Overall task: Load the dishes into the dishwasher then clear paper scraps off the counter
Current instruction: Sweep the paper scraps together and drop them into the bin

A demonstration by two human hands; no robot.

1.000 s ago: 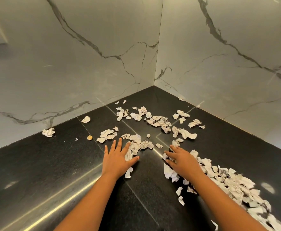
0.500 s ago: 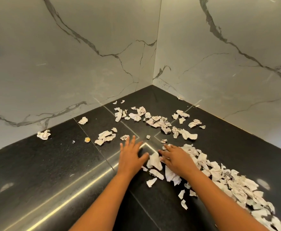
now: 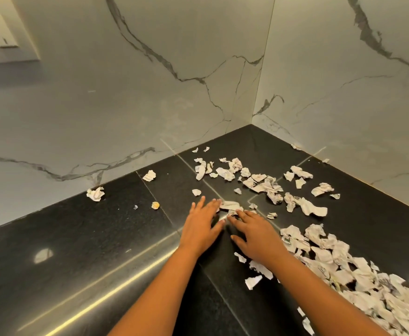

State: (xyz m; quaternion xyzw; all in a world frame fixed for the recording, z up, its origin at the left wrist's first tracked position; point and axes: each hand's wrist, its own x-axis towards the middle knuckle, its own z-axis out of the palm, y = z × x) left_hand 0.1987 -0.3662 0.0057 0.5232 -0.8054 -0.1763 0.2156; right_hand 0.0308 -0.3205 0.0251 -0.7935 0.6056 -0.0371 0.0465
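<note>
Torn white paper scraps lie over a black stone counter in a corner. My left hand lies flat on the counter with fingers straight and spread. My right hand lies flat beside it, fingers extended. A small bunch of scraps sits at the fingertips of both hands. A big heap of scraps spreads along the right side by my right forearm. More scraps are scattered toward the corner.
Marble walls close off the counter at the back and right. Two lone crumpled scraps lie near the left wall, with a small yellowish crumb closer in. A wall socket plate sits at top left.
Both hands have come together at the middle of the counter. Scraps that lay between them are now bunched at the fingertips. The camera has tilted, bringing the socket plate into view.
</note>
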